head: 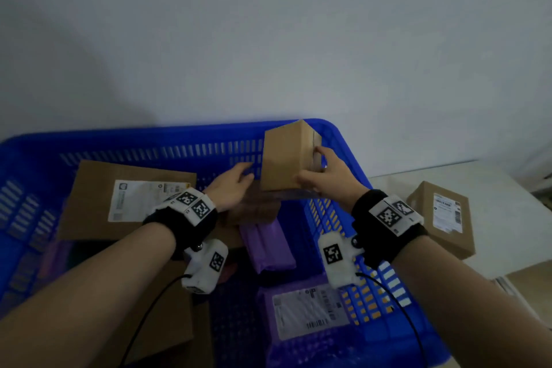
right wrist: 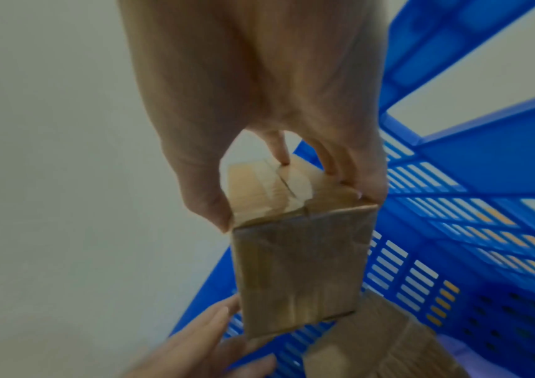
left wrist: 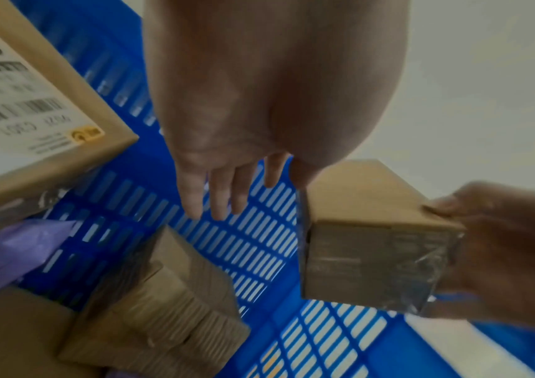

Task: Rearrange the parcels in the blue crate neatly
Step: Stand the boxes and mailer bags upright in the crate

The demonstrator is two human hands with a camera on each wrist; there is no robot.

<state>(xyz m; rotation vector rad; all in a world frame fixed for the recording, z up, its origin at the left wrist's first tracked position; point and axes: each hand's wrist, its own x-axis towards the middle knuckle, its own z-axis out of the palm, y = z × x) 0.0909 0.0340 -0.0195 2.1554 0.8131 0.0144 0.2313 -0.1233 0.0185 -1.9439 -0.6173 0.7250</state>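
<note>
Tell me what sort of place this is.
Probably a parcel sorting or packing corner, indoors against a plain wall. A blue crate holds labelled cardboard boxes and purple mailer bags, and another labelled box sits on the white surface beside it.

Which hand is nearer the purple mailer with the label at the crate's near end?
Right, marginally. The right hand grips the small box above the crate's far right; the left hand hangs open further left. Both are well beyond the labelled purple mailer.

Five cardboard boxes point(head: 286, 155), two purple mailers point(head: 267, 243), one crate point(head: 343, 140).
</note>
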